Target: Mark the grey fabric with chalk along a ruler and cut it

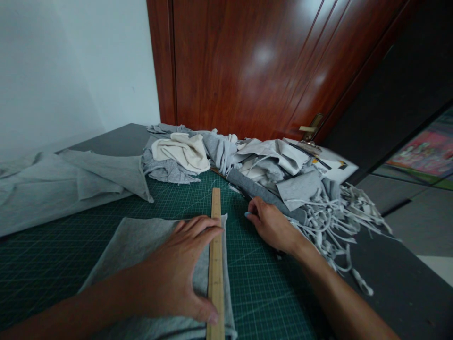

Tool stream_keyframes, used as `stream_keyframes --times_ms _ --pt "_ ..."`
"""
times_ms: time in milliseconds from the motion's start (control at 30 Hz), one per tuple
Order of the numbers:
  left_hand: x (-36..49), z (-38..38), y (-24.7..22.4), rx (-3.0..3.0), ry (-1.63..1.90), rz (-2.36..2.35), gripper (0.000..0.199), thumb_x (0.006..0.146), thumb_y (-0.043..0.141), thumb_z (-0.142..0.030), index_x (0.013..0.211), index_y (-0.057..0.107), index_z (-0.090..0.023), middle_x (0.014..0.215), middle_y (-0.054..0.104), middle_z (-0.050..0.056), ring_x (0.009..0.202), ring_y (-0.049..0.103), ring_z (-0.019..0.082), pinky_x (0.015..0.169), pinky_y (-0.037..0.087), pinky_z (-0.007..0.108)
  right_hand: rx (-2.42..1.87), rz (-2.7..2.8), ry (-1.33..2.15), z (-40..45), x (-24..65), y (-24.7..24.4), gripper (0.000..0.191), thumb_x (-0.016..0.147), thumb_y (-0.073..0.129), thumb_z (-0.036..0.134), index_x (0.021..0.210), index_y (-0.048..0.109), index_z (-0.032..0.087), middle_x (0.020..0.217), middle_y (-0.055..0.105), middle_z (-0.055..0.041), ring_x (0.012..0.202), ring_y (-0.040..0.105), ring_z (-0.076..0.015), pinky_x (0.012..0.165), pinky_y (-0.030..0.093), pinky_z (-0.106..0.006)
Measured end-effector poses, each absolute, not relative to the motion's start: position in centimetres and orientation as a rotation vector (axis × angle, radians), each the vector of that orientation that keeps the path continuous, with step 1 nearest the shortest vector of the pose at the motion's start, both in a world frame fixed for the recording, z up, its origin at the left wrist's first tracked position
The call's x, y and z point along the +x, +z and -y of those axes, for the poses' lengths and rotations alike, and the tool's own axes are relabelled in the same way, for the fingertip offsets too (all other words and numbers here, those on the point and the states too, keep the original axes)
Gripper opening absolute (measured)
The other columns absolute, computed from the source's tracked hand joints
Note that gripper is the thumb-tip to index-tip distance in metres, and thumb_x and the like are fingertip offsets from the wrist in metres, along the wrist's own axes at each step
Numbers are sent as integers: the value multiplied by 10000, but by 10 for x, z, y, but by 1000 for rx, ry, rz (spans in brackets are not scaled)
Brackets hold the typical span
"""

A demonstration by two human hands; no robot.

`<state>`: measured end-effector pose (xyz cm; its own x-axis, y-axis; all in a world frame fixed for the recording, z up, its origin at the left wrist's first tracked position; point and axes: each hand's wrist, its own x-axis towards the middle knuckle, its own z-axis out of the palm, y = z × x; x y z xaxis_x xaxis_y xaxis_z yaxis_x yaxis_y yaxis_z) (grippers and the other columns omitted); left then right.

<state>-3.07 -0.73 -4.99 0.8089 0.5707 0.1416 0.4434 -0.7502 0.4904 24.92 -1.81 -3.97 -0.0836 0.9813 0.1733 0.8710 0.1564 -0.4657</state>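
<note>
My left hand (pixel 177 269) lies with its fingers spread over a folded piece of grey fabric (pixel 138 241). Its fingertips and thumb rest on a wooden ruler (pixel 216 264), which lies lengthwise near the fabric's right edge. A narrow strip of fabric shows to the right of the ruler. To the right, my right hand (pixel 271 224) is closed, fingers curled together, low over the green cutting mat (pixel 255 274). Beside its fingertips is a thin dark object (pixel 242 192), next to a rolled dark grey cloth (pixel 264 191). What those fingers hold is hidden.
Grey fabric (pixel 71 184) is spread at the left. Crumpled grey cloths and a cream piece (pixel 182 151) are heaped at the back. Thin fabric strips (pixel 332 226) tangle at the right, over the dark table (pixel 399 278). Behind stand a white wall and a brown door (pixel 240 71).
</note>
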Motion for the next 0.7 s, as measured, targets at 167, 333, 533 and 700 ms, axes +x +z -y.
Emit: stream_keyframes --times_ms 167,333,533,700 --pt "-32 8 -56 2557 388 -776 1195 559 914 -772 1523 507 -195 1627 488 204 1495 446 473 1268 317 666 -1609 1940 574 27 233 -33 100 1021 600 117 1008 569 211 767 668 9 670 640 -174 626 473 -270" --pt "-29 11 -53 2541 360 -841 1192 456 974 -681 1465 557 -202 1570 533 191 1471 465 500 1257 335 667 -1260 1735 1479 54 208 -28 119 922 744 195 1010 665 200 692 639 65 493 514 -81 449 408 -171" --pt "-25 12 -45 2543 309 -825 1185 505 914 -744 1483 519 -202 1571 532 203 1454 487 492 1240 329 678 -1325 1731 1824 85 196 -32 208 807 753 41 959 714 178 642 637 71 486 599 -68 418 465 -107" --pt "-25 14 -41 2547 314 -805 1181 479 918 -775 1444 532 -212 1566 527 199 1453 483 478 1230 347 649 -1361 1751 1934 88 200 -37 164 825 794 27 904 730 156 635 667 58 441 587 -52 401 491 -93"
